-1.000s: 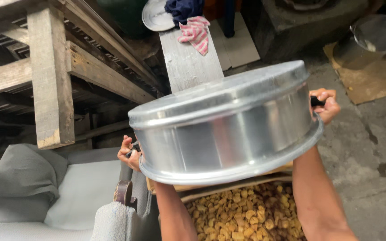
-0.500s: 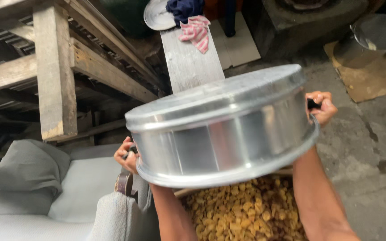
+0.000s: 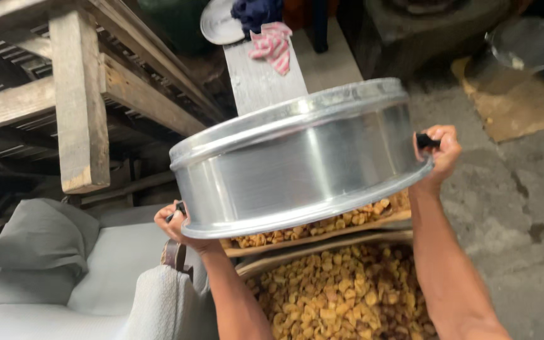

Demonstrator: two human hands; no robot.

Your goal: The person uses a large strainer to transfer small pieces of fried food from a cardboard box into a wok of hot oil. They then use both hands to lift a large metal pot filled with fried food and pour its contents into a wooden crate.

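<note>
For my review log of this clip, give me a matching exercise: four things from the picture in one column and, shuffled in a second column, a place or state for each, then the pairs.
Things
1. metal steamer pan
2. golden-brown food pieces
3. pink checked cloth
4. grey cushion

Places or states
A. lying at the far end of a pale plank
B. at lower left, beside the left hand
C. held up, tilted, by its two side handles, the right hand on one
D. heaped in trays under the lifted pan

Pairs: 1-C, 2-D, 3-A, 4-B
</note>
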